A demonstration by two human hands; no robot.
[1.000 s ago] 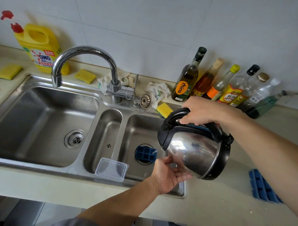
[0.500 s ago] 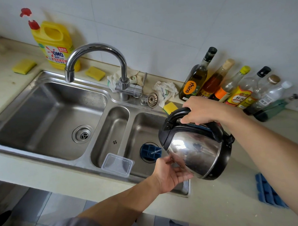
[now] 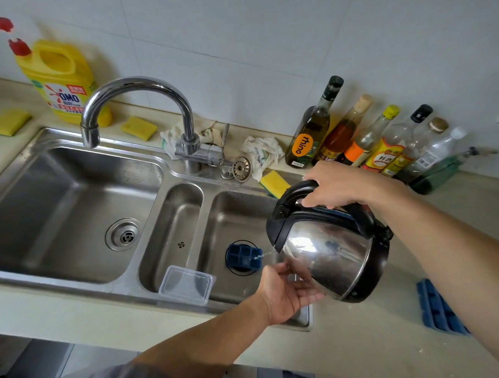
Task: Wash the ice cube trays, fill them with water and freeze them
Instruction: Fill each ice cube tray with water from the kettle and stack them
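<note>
Two hands steady the kettle (image 3: pixel 331 259): my right hand (image 3: pixel 336 185) clenches its handle, my left hand (image 3: pixel 287 295) props its body with flat fingers (image 3: pixel 307 296). The ice cube tray (image 3: pixel 241 257) lies in the sink (image 3: pixel 235 215) at the kettle's 9 o'clock. Likely soft and spill-prone; lift by both ends.

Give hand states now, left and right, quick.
Left hand: open, fingers supporting the electric kettle from below.
Right hand: closed grip on the kettle handle.

A white tiled wall (image 3: pixel 235 32) rises behind a pale counter (image 3: pixel 364 355) with a steel sink (image 3: pixel 55 278); grey floor tiles (image 3: pixel 44 369) show below its front edge.
</note>
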